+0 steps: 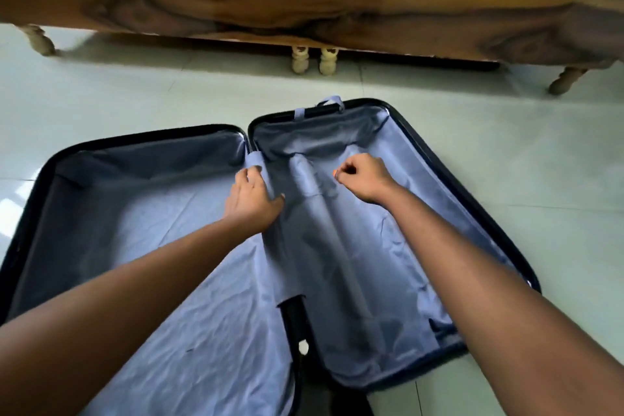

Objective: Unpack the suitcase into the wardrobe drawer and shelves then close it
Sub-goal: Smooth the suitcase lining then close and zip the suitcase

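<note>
Right, one suitcase [135, 230] lies flat open on the pale tiled floor [506, 152], its two halves spread side by side like a book. Dark hard shell rims, rounded at the corners, frame both halves, and both are lined with thin, crinkled blue-grey fabric that shows only creases and folds. Two long padded ridges run lengthwise under the lining of the right half. One small fabric loop handle [332, 102] pokes up at the far rim of that half.

Two bare hands are in. The left hand [251, 199] sits at the middle hinge, fingers curled over a flap of lining [270, 246] there, thumb spread out across the cloth: its grip has hold of that fabric edge. The right hand [359, 177] hovers over the right half, fingers curled into a loose fist; a speck of orange shows at the fingertips, too small to name, so I cannot tell whether that grip holds anything.

Beyond the case stands one wooden piece of furniture [304, 3], glossy, with strong dark swirling grain. Four pale turned legs show beneath it, two at the corners and two close together in the middle.
</note>
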